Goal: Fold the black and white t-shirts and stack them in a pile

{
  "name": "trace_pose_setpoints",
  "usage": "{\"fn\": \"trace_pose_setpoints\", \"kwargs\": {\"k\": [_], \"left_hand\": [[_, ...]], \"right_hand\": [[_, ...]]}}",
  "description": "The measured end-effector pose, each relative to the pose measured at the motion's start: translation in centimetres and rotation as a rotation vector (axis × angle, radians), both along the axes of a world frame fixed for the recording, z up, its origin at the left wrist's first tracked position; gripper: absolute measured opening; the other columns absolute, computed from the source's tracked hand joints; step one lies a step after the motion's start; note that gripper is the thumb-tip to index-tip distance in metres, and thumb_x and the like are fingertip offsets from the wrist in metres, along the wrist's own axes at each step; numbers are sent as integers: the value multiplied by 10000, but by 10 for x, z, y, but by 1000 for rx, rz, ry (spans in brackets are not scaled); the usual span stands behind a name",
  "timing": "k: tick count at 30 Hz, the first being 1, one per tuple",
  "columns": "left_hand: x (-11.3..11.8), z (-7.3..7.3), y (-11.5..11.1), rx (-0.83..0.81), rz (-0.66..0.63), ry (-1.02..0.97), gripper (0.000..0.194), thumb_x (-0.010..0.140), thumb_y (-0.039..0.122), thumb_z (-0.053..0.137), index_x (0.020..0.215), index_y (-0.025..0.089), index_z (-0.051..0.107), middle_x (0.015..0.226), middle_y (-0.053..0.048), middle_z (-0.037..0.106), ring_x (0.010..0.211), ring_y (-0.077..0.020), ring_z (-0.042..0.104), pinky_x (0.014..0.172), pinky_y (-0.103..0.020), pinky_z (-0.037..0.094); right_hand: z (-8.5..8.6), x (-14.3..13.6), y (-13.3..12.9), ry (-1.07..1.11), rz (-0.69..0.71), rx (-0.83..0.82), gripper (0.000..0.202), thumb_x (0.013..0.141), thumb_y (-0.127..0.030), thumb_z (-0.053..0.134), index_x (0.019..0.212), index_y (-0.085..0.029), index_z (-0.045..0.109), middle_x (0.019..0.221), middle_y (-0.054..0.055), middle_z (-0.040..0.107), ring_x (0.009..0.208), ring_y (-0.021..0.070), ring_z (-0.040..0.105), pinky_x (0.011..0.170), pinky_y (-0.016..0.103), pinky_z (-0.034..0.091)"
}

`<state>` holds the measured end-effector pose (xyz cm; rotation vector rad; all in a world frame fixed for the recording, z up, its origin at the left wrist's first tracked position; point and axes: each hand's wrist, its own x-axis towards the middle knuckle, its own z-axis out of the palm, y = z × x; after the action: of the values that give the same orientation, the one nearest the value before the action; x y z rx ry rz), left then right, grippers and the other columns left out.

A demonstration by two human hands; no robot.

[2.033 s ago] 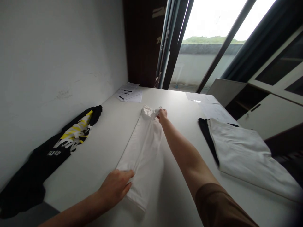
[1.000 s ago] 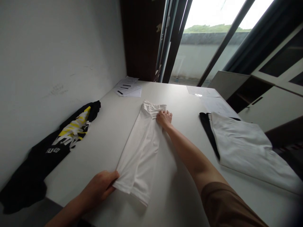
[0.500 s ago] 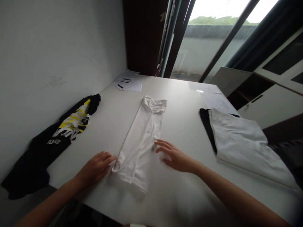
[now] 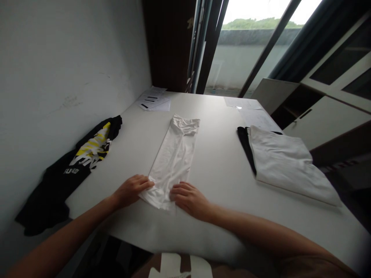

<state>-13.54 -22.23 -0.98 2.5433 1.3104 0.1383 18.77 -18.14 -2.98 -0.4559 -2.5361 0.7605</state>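
A white garment (image 4: 175, 154), folded into a long narrow strip, lies on the white table (image 4: 220, 162), with its bunched end away from me. My left hand (image 4: 131, 190) is at its near left edge, fingers closed on the fabric. Across from it, my right hand (image 4: 188, 199) rests on the near right edge, its fingers bent and pressed together on the cloth. Small wrinkles run between the two hands. The fingertips of my right hand are partly hidden.
A black shirt with yellow and white print (image 4: 92, 148) lies along the left wall. Folded white cloth (image 4: 286, 162) over black cloth (image 4: 246, 146) lies at the right. Papers (image 4: 155, 99) are at the back left, more sheets (image 4: 255, 116) at the back right.
My right hand has moved left and nearer to me, onto the garment, and its fingers have closed. My left hand has shifted slightly and closed on the left edge. The view has shifted a little.
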Motion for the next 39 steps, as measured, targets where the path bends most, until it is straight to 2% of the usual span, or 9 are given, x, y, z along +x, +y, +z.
{"fn": "trace_pose_setpoints", "kwargs": {"k": [5,9,14,18,21,27,33,36,39], "left_hand": [[-2,4,3,-128,34,-161,484,925,77,439,1338,243,630,1169,-90,685,1096,-234,606,1010,-356,443],[5,1,-2,-424,310,-516,455,941,263,509,1387,207,577,997,-58,727,796,-183,665,756,-288,515],[11,-1,-9,-794,591,-986,435,914,491,640,1146,124,643,590,22,583,527,-115,542,568,-220,425],[14,6,-15,-918,704,-1224,378,826,452,755,1024,158,623,645,15,607,536,-107,554,569,-220,443],[15,12,-18,-971,712,-1285,315,831,424,739,969,181,594,713,-5,647,581,-129,596,598,-237,459],[3,15,-20,-660,608,-1082,78,813,220,646,862,164,671,758,9,620,729,-118,569,709,-205,440],[1,3,-17,-724,523,-1080,420,823,278,700,1228,181,644,1056,-68,721,912,-208,677,795,-296,515],[0,-7,-8,-478,454,-876,422,840,254,688,1259,200,671,1196,-84,711,1042,-234,667,915,-330,508],[-1,-15,0,-241,358,-680,337,841,170,640,1167,212,716,1092,-65,702,962,-204,648,854,-296,498]], "right_hand": [[-4,-3,13,101,-281,-583,403,1035,-516,464,788,-212,562,696,-22,534,673,140,500,624,254,410],[-8,-9,15,148,-322,-711,433,1012,-576,474,792,-207,529,683,-34,470,653,130,443,603,246,358],[1,-7,1,38,-198,-287,193,983,-351,525,1025,-216,655,965,66,660,952,226,585,916,384,481],[4,-8,-11,-119,-82,104,538,884,-339,658,1395,-202,558,1384,164,567,1302,326,478,1201,602,238],[-1,-13,-14,-162,-140,212,548,932,-362,641,1439,-187,532,1382,169,558,1294,334,473,1188,606,277],[-13,-17,-8,-138,-204,328,277,972,-146,552,1224,-206,652,1267,130,611,1229,285,494,1157,522,353],[2,-36,-7,-247,-340,238,266,935,-359,679,1148,-207,632,1230,127,593,1142,312,488,1065,518,388],[3,-46,-4,-283,-367,267,333,912,-450,698,1134,-211,633,1208,132,580,1112,321,470,1033,519,381],[-2,-48,0,-309,-349,332,281,874,-278,707,1139,-213,637,1194,125,584,1103,311,462,1048,499,358]]}}
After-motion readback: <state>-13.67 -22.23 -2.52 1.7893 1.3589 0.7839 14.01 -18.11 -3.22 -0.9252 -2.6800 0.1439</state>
